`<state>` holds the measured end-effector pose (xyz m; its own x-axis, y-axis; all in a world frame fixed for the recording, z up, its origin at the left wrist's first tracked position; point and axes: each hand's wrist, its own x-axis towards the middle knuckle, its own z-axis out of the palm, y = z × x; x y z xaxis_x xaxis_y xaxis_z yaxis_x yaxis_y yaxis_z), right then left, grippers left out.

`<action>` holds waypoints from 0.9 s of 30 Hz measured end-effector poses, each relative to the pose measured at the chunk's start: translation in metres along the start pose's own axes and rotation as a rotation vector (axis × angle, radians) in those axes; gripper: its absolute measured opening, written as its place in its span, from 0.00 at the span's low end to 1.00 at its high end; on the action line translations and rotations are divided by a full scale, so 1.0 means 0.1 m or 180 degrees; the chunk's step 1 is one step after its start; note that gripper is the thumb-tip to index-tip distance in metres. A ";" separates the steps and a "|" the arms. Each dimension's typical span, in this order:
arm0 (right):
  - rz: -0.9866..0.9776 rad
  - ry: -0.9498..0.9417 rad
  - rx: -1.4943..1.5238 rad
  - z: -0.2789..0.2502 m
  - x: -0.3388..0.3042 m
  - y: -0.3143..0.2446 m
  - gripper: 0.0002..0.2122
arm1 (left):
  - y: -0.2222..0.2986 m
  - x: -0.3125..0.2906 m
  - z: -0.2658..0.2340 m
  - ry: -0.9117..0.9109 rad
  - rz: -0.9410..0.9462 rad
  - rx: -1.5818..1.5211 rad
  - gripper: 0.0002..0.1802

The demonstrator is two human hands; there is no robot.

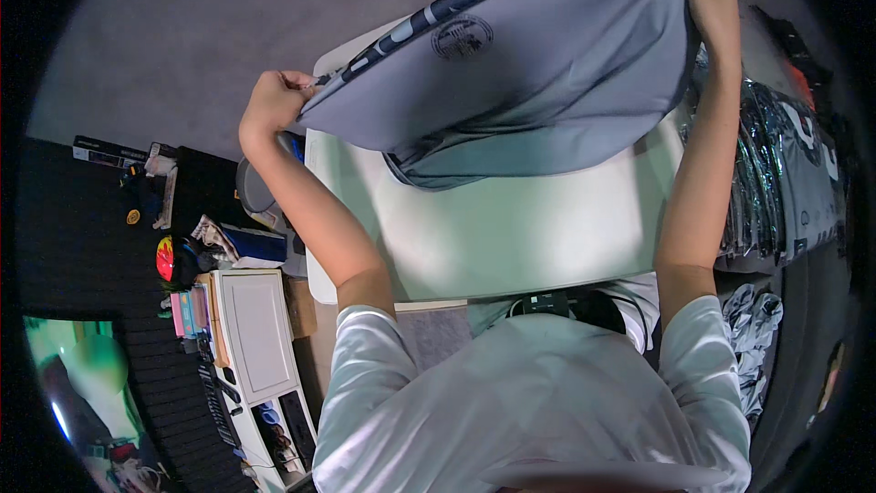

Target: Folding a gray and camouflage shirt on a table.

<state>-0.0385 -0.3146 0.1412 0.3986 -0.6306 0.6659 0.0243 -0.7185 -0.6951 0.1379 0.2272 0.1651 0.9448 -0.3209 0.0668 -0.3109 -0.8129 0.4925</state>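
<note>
A grey cloth garment (566, 55) is stretched out above the far part of a white table (511, 237). Along its upper edge runs a dark band with pale print, and a round dark mark shows on the fabric below it. My left hand (274, 108) pinches the band's left end. Higher up at the right, my right hand (714, 5) is closed on the other end. The lower part of the garment sags in folds between my hands, close over the tabletop; whether it touches is unclear. Which kind of garment it is, I cannot tell.
Clear-wrapped grey garments (776, 173) are stacked right of the table, with crumpled grey cloth (753, 333) below. A white cabinet (260, 338) stands at the left, near a red and yellow round object (165, 258). A lit screen (87, 383) is at lower left.
</note>
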 end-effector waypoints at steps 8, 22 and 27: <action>0.0530 -0.2494 -0.0970 -0.25 -0.05 0.14 0.30 | -0.49 0.41 0.13 0.1075 -0.0271 -0.2354 0.20; -0.0735 -0.3032 -0.0839 -0.46 -0.52 -0.87 0.25 | -0.48 0.47 0.06 0.2647 0.1141 -0.3677 0.23; -0.3530 -0.5302 0.1832 -0.87 -0.15 -1.18 0.24 | -0.82 0.55 0.08 0.2762 0.1041 -0.2442 0.12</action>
<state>-0.1268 -0.2459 0.2364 0.2696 0.9475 0.1721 0.8679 -0.1616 -0.4698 0.2143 0.2728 0.1218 0.6794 0.2155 0.7014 -0.6844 -0.1585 0.7117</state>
